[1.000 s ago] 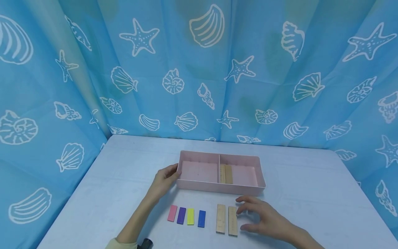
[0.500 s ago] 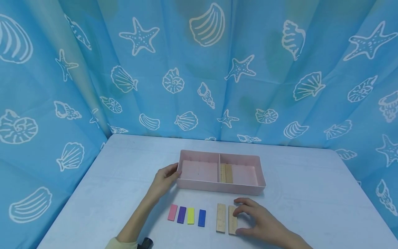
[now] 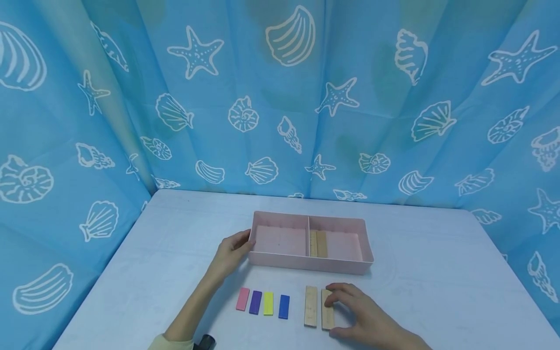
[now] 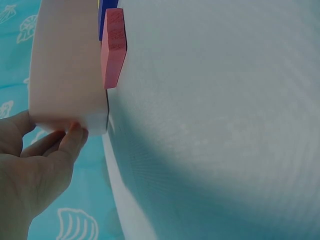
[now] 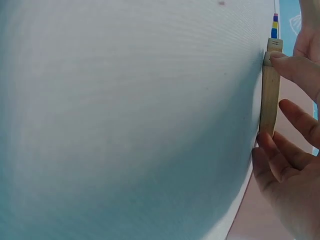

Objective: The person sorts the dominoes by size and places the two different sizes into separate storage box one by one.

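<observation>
A pink two-compartment box (image 3: 297,261) stands mid-table. My left hand (image 3: 229,253) holds its left end, fingers against the end wall (image 4: 92,123). At the right, my right hand (image 3: 367,318) pinches a flat wooden block (image 3: 327,317) lying on the table. In the right wrist view, the thumb is at the near end of this block (image 5: 270,95) and fingertips are at its far end. A second wooden block (image 3: 310,306) lies parallel just to its left. Two more wooden blocks (image 3: 318,244) lie side by side in the box's right compartment, against the divider.
Left of the wooden blocks, smaller pink (image 3: 242,299), purple (image 3: 255,302), yellow (image 3: 268,304) and blue (image 3: 284,307) blocks form a row in front of the box. A blue shell-print curtain (image 3: 280,97) hangs behind the white table (image 3: 437,272).
My right hand has moved left onto the right-hand wooden block, its thumb and fingers closing in on the block's ends. The left hand and the box have stayed in place.
</observation>
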A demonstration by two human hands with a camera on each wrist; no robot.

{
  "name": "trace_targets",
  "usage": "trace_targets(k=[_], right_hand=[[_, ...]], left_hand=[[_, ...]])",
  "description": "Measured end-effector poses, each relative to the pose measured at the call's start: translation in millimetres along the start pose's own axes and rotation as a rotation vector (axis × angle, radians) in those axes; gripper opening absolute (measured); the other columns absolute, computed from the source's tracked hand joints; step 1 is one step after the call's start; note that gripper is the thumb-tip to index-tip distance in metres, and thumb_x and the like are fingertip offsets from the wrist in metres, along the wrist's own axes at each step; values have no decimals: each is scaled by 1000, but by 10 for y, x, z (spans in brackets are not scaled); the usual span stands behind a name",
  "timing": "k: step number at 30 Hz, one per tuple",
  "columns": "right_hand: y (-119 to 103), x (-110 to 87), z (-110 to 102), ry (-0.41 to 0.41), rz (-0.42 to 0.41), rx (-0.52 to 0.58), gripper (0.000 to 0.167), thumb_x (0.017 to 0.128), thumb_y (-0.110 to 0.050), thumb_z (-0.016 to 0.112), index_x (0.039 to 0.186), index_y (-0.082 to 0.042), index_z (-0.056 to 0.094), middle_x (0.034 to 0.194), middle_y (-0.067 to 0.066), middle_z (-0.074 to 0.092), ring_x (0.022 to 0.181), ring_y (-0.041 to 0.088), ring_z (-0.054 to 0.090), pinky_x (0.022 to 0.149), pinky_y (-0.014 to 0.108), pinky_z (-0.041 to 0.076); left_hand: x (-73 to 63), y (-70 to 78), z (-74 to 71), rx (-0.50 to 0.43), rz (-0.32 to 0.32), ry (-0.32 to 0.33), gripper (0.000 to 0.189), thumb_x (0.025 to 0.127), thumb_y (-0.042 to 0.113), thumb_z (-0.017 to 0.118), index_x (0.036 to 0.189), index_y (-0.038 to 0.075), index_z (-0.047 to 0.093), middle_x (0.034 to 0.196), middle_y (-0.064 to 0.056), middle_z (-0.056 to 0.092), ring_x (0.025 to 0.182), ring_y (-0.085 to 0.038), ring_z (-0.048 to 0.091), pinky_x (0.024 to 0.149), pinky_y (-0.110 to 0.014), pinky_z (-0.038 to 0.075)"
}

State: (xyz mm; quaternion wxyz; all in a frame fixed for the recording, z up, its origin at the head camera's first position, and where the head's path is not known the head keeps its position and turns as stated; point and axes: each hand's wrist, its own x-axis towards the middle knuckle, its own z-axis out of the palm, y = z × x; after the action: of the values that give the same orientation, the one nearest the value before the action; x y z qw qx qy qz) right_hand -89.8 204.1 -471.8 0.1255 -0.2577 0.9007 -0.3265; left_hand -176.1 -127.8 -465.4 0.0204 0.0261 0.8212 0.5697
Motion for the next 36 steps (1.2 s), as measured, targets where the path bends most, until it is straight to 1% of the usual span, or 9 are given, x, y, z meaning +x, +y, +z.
trace_targets(k=[7,13,20,31,36], right_hand=[[-14,-17,11,-19,36,34,36,80,-47,80,107,-32,61,141,2,50,128,34,48,104,61,39],[-16,-27,6,-18,19,27,37,80,-48,79,108,-31,61,140,3,50,129,36,47,104,63,38],[-24,-30,3,-12,38,38,37,79,-48,80,107,-31,62,141,3,50,130,36,46,105,63,38],[8,-72,-6,-5,16,57,35,82,-51,76,110,-33,62,142,2,50,131,37,45,104,64,37],[13,-99,-8,-29,61,84,36,82,-51,76,110,-34,62,144,2,47,134,38,42,106,64,35]], left_hand=[[-6,5,-3,-2,4,-2,47,102,20,57,142,-2,49,142,-18,53,132,-34,49,105,-47,44],[-12,6,-1,1,14,-5,46,102,19,57,142,-3,49,143,-18,52,132,-34,49,104,-47,44],[-16,28,-13,-5,10,-8,47,102,20,56,142,-3,49,142,-19,52,132,-34,49,104,-47,44],[-5,11,-1,2,-5,-5,47,102,20,56,143,-3,48,143,-19,52,133,-35,48,104,-48,43],[-6,13,-4,4,-2,-6,47,102,19,57,142,-3,49,143,-18,52,132,-35,49,104,-48,44]])
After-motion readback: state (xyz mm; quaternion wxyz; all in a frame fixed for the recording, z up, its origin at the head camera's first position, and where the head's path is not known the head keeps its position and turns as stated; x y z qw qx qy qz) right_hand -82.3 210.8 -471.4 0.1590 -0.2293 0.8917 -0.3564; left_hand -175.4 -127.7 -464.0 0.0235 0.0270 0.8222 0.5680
